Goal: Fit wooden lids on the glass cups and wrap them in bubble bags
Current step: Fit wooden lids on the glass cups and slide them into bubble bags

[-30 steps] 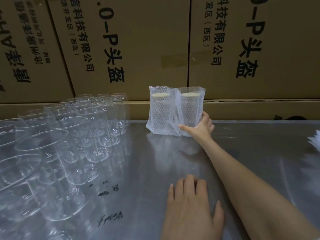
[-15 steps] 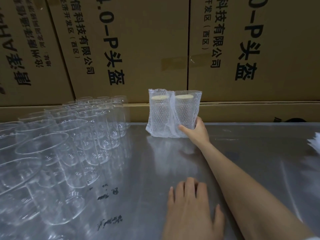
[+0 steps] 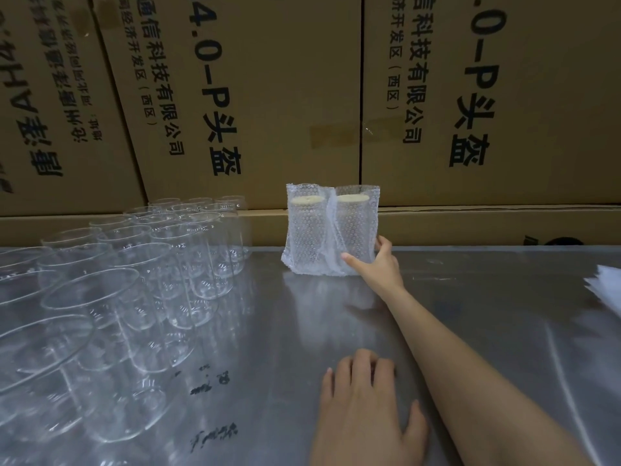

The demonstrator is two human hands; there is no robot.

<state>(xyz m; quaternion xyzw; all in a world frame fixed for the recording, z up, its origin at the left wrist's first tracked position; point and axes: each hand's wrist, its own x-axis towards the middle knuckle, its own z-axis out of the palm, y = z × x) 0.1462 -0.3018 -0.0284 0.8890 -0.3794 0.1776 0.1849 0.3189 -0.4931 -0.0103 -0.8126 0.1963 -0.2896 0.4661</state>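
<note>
Bubble-wrapped glass cups with pale wooden lids (image 3: 331, 230) stand upright as a pair at the far edge of the grey metal bench (image 3: 487, 297), just before the brown cardboard cartons (image 3: 268, 95). The right one is gripped low by the right hand (image 3: 379, 264), thumb in front, fingers behind. It is best set flush against its neighbour and released gently so neither tips. The left hand (image 3: 366, 412) rests flat and open on the bench. Bare clear glass cups (image 3: 134, 280) wait at the left.
</note>
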